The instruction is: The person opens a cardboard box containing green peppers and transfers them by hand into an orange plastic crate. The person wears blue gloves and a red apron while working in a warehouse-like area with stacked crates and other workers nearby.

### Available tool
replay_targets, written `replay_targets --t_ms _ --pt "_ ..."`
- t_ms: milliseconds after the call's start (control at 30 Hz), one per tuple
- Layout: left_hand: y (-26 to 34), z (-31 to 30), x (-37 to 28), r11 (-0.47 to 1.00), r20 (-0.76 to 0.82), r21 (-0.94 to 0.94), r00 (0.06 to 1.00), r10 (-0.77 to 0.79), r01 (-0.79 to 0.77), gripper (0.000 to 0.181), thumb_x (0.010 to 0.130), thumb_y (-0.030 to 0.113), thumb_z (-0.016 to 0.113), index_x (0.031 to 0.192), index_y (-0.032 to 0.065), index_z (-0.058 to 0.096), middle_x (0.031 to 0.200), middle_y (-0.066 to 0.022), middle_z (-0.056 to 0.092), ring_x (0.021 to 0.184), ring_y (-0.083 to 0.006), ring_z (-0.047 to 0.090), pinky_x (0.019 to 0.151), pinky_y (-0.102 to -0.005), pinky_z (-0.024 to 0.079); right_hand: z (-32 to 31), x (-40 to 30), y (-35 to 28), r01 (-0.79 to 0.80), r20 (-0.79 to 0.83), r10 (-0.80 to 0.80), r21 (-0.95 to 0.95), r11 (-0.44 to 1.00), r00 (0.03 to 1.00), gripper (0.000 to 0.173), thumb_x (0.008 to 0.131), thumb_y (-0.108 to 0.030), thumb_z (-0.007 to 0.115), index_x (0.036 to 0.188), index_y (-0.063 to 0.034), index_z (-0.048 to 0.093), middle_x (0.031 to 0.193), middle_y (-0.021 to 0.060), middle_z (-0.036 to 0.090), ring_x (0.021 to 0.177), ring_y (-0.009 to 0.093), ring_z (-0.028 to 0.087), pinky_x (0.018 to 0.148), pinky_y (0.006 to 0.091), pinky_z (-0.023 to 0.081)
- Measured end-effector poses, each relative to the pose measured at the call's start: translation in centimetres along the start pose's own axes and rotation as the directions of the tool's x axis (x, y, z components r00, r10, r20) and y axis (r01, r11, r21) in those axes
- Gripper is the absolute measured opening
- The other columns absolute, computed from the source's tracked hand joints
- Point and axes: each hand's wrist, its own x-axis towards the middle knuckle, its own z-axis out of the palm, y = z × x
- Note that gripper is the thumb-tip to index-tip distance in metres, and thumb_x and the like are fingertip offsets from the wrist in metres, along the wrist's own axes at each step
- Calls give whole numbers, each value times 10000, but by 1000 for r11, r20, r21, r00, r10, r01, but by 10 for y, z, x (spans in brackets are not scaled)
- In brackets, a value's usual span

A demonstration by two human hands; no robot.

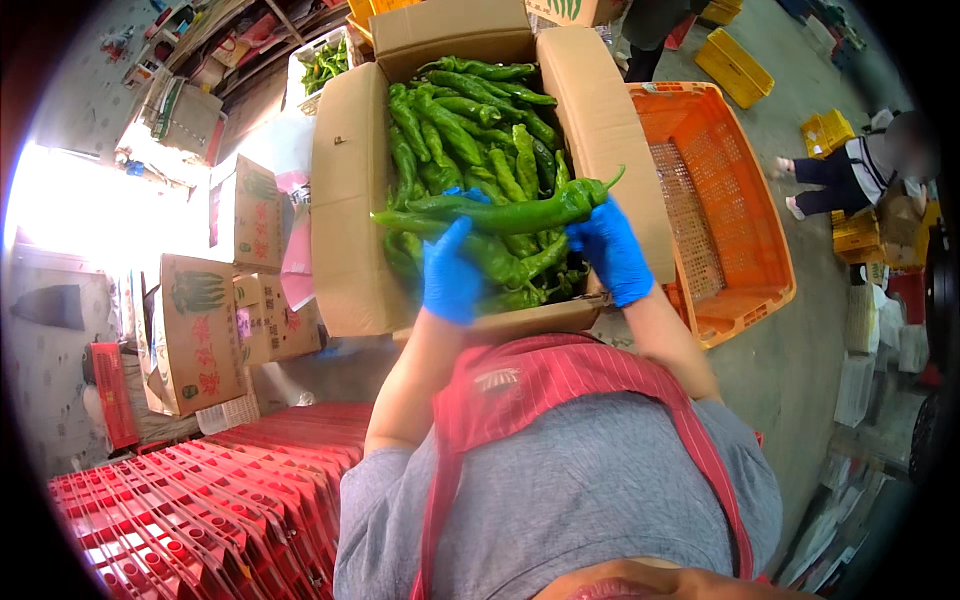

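Note:
An open cardboard box point(349, 247) full of long green peppers point(457, 131) stands before me. Over the pile lies a large, slightly curved green pepper point(502, 216), its stem pointing right. My left hand point(452, 281), in a blue glove, is closed around its narrow end, with fingertips showing behind it. A second green pepper point(401, 220) passes under the left thumb, partly hidden by that hand. Gloved in blue too, my right hand point(615, 251) grips the large pepper near its stem end; most of its fingers are hidden.
Right of the box stands an orange plastic crate point(750, 217). Printed cardboard boxes point(199, 330) stand at left, above stacked red crates point(225, 502). A white basket point(300, 71) holds more peppers. Another person point(847, 169) is at far right, near yellow crates point(735, 67).

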Motion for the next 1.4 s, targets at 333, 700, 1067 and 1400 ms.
replay_targets --t_ms 333,700,1067,1400 --pt "4 6 -14 970 91 -232 995 -51 71 552 911 210 561 1418 83 387 1351 -141 510 1277 -298 457 1096 -467 340 11 -2 27 -224 -101 275 354 908 956 343 966 -339 529 1232 -132 592 1032 29 656 826 138 601 748 287 500" --pt "63 -29 -5 978 128 -130 975 180 -163 684 833 381 566 1406 59 379 1320 -125 509 1239 -325 473 1107 -520 305 -12 12 33 440 420 137 -877 -191 897 352 790 -141 660 1136 -111 601 1049 160 634 946 345 622 843 403 502" --pt "46 -31 -16 993 5 -113 1000 28 -27 688 873 489 500 1401 61 388 1218 -180 550 1098 -318 548 975 -463 444 -1 34 -30 62 148 -35 -182 981 988 280 875 -86 650 1135 -91 546 1269 129 552 1153 251 560 973 379 476" --pt "-2 26 -20 968 135 -81 965 -227 239 752 823 478 586 1437 105 363 1426 -149 422 1281 -305 443 1078 -459 359 38 13 2 626 464 -426 -645 439 777 256 835 -62 661 1087 -104 665 1322 115 448 1220 282 470 1038 349 391"
